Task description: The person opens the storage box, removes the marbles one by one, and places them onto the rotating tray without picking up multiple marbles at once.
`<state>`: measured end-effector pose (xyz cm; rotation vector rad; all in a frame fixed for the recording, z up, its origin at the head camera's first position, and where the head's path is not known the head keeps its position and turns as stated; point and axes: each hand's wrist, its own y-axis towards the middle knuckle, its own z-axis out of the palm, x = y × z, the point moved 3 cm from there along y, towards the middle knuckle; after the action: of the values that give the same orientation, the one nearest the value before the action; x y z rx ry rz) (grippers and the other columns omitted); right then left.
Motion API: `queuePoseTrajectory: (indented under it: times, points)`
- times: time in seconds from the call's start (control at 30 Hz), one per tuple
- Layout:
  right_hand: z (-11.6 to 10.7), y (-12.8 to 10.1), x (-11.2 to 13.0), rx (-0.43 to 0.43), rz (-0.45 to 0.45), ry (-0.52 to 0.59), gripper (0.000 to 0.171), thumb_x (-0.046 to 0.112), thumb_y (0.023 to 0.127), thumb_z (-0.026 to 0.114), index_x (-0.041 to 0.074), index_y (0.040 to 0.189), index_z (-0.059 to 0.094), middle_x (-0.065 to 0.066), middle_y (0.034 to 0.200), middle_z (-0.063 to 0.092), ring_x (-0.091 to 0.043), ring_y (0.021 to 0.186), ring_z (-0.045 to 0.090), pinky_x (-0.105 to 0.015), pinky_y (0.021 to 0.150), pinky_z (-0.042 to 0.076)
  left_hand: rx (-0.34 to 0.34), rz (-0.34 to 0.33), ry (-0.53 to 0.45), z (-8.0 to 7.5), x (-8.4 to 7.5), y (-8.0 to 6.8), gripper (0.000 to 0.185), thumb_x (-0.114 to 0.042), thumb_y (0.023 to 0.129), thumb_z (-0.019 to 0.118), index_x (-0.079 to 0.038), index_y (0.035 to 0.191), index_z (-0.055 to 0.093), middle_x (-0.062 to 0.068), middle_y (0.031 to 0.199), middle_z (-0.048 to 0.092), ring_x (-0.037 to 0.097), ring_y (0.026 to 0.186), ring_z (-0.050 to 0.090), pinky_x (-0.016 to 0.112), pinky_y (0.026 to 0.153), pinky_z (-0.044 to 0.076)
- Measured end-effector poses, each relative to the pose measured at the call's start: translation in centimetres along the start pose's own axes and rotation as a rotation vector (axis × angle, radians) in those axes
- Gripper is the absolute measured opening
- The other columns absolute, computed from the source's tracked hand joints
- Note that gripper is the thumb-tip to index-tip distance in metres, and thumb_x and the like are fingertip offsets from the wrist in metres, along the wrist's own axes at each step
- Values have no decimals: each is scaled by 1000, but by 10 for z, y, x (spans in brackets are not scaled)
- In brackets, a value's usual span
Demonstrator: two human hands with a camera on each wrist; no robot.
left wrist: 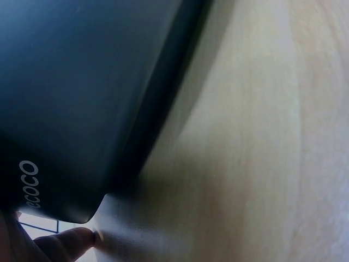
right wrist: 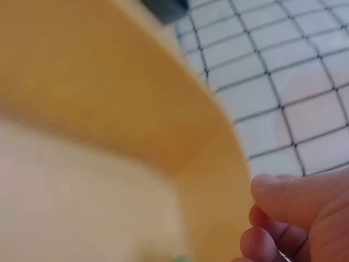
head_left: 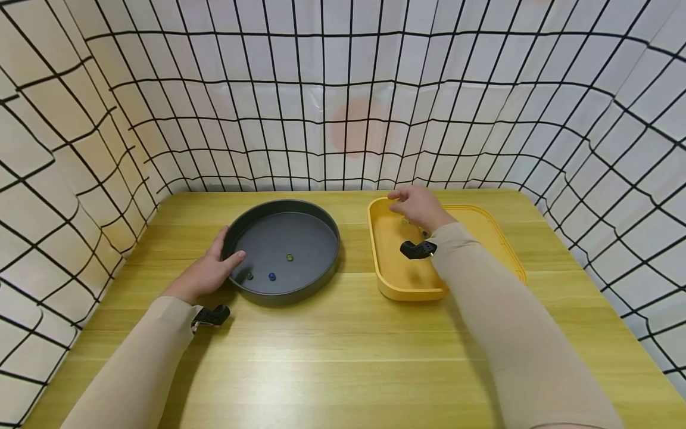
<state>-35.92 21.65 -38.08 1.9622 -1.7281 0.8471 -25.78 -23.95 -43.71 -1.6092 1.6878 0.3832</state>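
A round dark grey pan (head_left: 284,226) stands at the left. My left hand (head_left: 203,274) rests at its left side, fingers along the outer wall and thumb straight over the rim. Inside lie a yellow-green ring-like piece (head_left: 289,257), a blue one (head_left: 272,276) and a dark green one (head_left: 249,276). My right hand (head_left: 420,207) is over the back left part of a yellow tray (head_left: 388,256), its fingers loosely bent beside the rim. I see nothing between them. Below it lie a small yellow-green piece (head_left: 405,221) and a dark blue one (head_left: 425,234), partly hidden.
The wooden table (head_left: 321,357) extends in front of both containers and between them. A white wall with a black grid (head_left: 343,101) encloses the back and sides. Black wrist cameras (head_left: 418,249) stick out below both wrists, one of them over the tray.
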Motion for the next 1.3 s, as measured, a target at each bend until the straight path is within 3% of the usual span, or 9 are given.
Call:
queuePoseTrajectory:
  times: [0.13, 0.4, 0.47, 0.57, 0.63, 0.7, 1.3]
  points:
    - [0, 1, -17, 12, 45, -44, 45, 17, 104, 62, 4, 147, 61, -24, 136, 65, -12, 61, 48, -28, 54, 41, 2, -8, -19, 0, 0, 0, 94, -59, 109, 45, -25, 168, -20, 28, 175, 1, 58, 158, 11, 74, 123, 16]
    - [5, 7, -31, 64, 109, -123, 49, 14, 102, 64, 2, 150, 57, -25, 149, 59, -13, 53, 43, -29, 56, 44, 8, -18, -47, 0, 1, 1, 94, -58, 109, 45, -27, 167, -21, 28, 175, 1, 57, 158, 9, 74, 124, 14]
    - [7, 7, -32, 81, 107, -195, 49, 14, 103, 63, -1, 149, 57, -24, 151, 57, -18, 66, 53, -32, 66, 48, 8, -18, -48, 0, 1, 1, 94, -58, 109, 45, -27, 167, -21, 28, 175, 1, 57, 158, 9, 74, 124, 14]
    - [10, 7, -33, 88, 96, -305, 48, 15, 103, 62, -4, 146, 58, -25, 150, 58, -34, 99, 66, -44, 92, 55, 8, -16, -46, -1, 1, 1, 94, -58, 109, 46, -27, 167, -21, 28, 175, 1, 57, 158, 9, 74, 124, 14]
    - [12, 7, -33, 84, 87, -348, 47, 15, 102, 62, -7, 144, 59, -26, 148, 59, -41, 124, 62, -51, 110, 49, 8, -15, -43, -1, 1, 1, 94, -59, 108, 46, -27, 167, -21, 27, 175, 1, 57, 158, 9, 74, 124, 14]
    - [13, 8, -34, 81, 83, -367, 46, 14, 102, 62, -8, 142, 60, -26, 146, 60, -44, 135, 57, -54, 117, 44, 8, -17, -43, -1, 1, 1, 95, -59, 108, 46, -27, 167, -21, 27, 175, 1, 57, 158, 9, 75, 124, 14]
    - [20, 5, -31, 49, 39, -438, 40, 9, 99, 61, -5, 135, 68, -21, 140, 67, -40, 133, 61, -49, 116, 46, 7, -18, -41, -1, 0, 1, 95, -59, 108, 46, -28, 168, -20, 26, 176, -1, 57, 158, 8, 75, 123, 14]
